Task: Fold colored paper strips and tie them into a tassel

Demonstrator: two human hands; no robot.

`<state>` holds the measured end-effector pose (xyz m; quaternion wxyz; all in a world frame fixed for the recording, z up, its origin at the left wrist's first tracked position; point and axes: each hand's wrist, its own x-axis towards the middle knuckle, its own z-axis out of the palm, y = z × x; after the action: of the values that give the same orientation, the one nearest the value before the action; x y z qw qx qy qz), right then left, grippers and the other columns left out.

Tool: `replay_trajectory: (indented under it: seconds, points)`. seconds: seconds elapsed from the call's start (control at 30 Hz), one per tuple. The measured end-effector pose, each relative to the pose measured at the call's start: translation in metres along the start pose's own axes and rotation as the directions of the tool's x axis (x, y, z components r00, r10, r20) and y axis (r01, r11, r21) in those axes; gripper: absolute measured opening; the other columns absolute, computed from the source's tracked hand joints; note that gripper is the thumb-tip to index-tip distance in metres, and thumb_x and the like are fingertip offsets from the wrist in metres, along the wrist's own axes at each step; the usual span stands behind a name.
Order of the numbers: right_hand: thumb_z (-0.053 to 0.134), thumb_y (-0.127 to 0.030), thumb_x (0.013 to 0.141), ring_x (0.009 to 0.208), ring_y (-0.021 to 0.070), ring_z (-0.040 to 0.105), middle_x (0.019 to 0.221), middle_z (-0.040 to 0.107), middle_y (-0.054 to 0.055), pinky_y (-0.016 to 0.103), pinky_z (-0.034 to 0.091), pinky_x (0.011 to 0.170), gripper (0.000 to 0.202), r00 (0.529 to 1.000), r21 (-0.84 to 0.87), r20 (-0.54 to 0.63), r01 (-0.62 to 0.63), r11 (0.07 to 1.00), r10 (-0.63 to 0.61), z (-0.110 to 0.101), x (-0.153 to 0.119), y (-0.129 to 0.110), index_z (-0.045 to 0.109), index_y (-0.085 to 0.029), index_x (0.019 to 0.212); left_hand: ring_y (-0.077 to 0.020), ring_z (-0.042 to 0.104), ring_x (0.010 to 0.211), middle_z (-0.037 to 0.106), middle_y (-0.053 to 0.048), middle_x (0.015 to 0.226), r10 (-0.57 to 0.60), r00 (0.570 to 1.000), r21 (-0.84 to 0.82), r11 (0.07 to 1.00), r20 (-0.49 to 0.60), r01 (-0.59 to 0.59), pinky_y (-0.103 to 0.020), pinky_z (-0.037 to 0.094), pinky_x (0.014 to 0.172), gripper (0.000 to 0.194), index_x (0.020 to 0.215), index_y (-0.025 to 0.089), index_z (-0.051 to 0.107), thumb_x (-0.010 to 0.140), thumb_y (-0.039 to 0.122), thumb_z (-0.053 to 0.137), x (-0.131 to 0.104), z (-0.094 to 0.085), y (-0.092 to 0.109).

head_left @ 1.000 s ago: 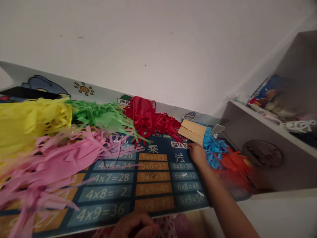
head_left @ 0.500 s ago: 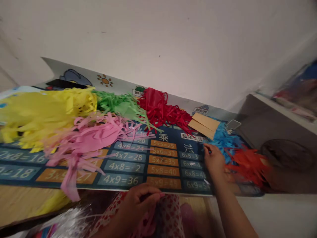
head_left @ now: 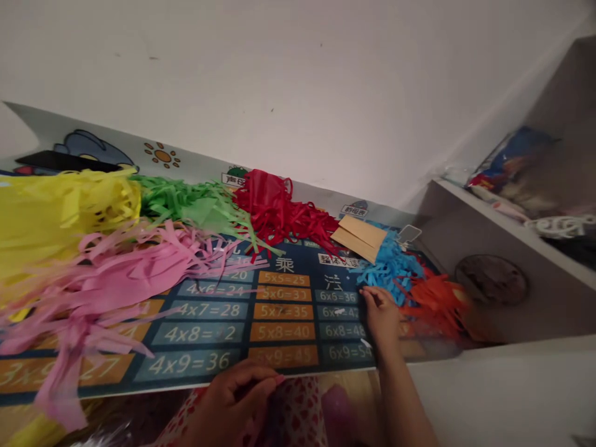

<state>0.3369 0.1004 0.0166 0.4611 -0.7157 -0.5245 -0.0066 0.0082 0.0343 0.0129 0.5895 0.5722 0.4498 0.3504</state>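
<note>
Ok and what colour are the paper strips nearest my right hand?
Blue: the paper strips nearest your right hand show best in the head view.

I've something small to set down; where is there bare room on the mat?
Mostly the middle of the mat, between the pink paper and right hand, red paper behind, left hand at the front edge. The left is crowded with yellow paper and green paper, the right with blue paper and orange paper.
</note>
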Motion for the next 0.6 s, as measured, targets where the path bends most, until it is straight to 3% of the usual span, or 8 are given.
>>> replay_trajectory:
  seconds: [0.1,0.17,0.27,0.4,0.6]
  points:
    - [0.063,-0.044,0.078,0.081,0.0248,0.066,0.086,0.073,0.009,0.037,0.052,0.075,0.028,0.993,0.113,0.091,-0.092,0.989,0.082,-0.010,-0.044,-0.040,0.074,-0.019,0.083,-0.0166,0.066,0.070,0.073,-0.001,0.073,0.015,0.998,0.015,1.000,-0.053,-0.014,-0.023,0.052,0.069,0.018,0.072,0.022,0.076,0.079,0.033,0.064,0.001,0.004,0.004]
    - [0.070,-0.038,0.074,0.076,0.0234,0.068,0.081,0.074,0.006,0.033,0.054,0.070,0.019,0.930,0.329,0.303,-0.307,0.893,0.208,-0.013,-0.082,-0.073,0.073,-0.021,0.082,-0.0158,0.066,0.066,0.072,-0.001,0.070,0.039,0.994,0.014,0.999,-0.098,-0.037,-0.022,0.052,0.066,0.017,0.070,0.022,0.076,0.078,0.031,0.064,0.001,0.008,0.008]
    - [0.076,-0.029,0.069,0.078,0.0228,0.068,0.081,0.074,0.005,0.031,0.055,0.071,0.010,0.817,0.423,0.534,-0.483,0.767,0.220,-0.011,-0.128,-0.110,0.074,-0.022,0.076,-0.0156,0.068,0.069,0.074,-0.001,0.072,0.085,0.988,0.006,0.996,-0.130,-0.085,-0.021,0.052,0.066,0.014,0.075,0.024,0.077,0.078,0.028,0.065,0.000,0.011,0.012]
    - [0.078,-0.026,0.064,0.071,0.0214,0.068,0.073,0.073,0.004,0.030,0.056,0.068,0.009,0.795,0.470,0.531,-0.564,0.679,0.293,-0.001,-0.148,-0.127,0.073,-0.022,0.070,-0.0144,0.069,0.070,0.075,0.000,0.075,0.142,0.970,0.024,0.990,-0.197,-0.140,-0.020,0.053,0.066,0.011,0.079,0.026,0.078,0.077,0.025,0.067,-0.005,0.010,0.009]
    - [0.078,-0.028,0.064,0.068,0.0202,0.067,0.070,0.072,0.003,0.030,0.056,0.066,0.009,0.797,0.496,0.524,-0.571,0.654,0.299,0.005,-0.150,-0.131,0.071,-0.022,0.065,-0.0145,0.068,0.065,0.074,-0.001,0.070,0.238,0.951,0.114,0.969,-0.198,-0.219,-0.020,0.052,0.062,0.010,0.075,0.021,0.076,0.077,0.021,0.066,-0.010,0.008,0.014]
